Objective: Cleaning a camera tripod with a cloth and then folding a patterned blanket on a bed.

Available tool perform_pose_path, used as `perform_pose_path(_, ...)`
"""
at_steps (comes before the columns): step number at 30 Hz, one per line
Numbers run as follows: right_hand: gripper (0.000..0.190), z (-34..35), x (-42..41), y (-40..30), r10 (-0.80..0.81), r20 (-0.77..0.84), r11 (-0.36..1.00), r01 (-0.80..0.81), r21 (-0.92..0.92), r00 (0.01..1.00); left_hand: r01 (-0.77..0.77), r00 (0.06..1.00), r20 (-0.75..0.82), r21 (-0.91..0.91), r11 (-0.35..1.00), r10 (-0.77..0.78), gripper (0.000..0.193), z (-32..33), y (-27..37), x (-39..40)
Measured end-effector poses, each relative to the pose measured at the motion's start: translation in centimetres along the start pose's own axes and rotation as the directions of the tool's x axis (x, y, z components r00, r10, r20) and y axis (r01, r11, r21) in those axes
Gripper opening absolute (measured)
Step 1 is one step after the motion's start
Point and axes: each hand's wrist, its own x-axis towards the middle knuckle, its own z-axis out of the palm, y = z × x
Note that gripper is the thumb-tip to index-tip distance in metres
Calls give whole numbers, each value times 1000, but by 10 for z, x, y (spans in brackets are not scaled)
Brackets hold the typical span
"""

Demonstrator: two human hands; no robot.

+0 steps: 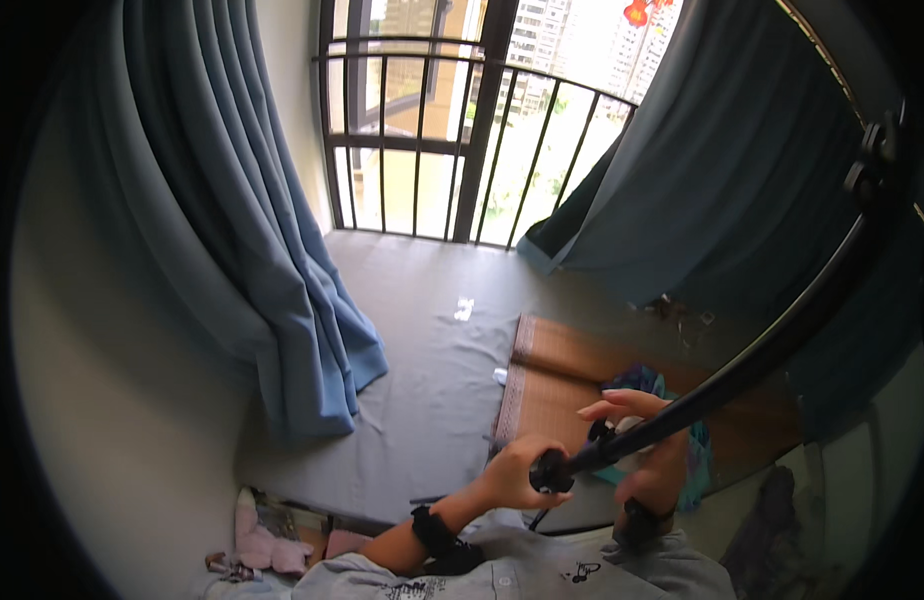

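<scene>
My left hand [518,472] is wrapped around the dark lower end of a long black pole [694,401], in front of my chest. From there the pole rises to the upper right, where a black clamp-like joint [874,169] sits near its far end. My right hand [653,469] is just behind the pole, fingers pointing left, beside a small black fitting [600,431]. Something pale shows near its palm; the pole hides part of that hand, so its grip is unclear. Beneath it, a teal and purple cloth [698,457] is bunched up.
A grey-covered bed-like platform [424,300] spans the front, with a brown woven mat [552,390] partly folded on it. Blue curtains [229,210] hang left and right of a railed window [469,135]. A pink plush toy [263,540] lies at lower left.
</scene>
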Motion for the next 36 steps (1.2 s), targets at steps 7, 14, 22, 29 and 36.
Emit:
perform_pose_path(7, 77, -7, -10, 43, -18, 85, 987, 31, -155, 996, -12, 999, -46, 27, 1000, 13, 49, 1, -3, -1)
perform_pose_path(14, 58, 7, -10, 47, -12, -67, 1000, 13, 7, 998, -14, 999, -45, 76, 997, 17, 49, 3, -8, -5)
perform_pose_path(22, 40, 3, -8, 43, -284, 32, 919, 281, -276, 958, -22, 998, -59, 115, 993, 29, 47, -3, 4, -4)
perform_pose_path(29, 42, 4, -9, 47, -334, 30, 900, 328, -286, 942, -50, 995, -78, 99, 994, 57, 48, -3, 7, -3)
perform_pose_path(36, 44, 8, -14, 58, -401, 15, 883, 391, -259, 916, -89, 991, -91, 107, 990, 99, 52, 0, 11, -2)
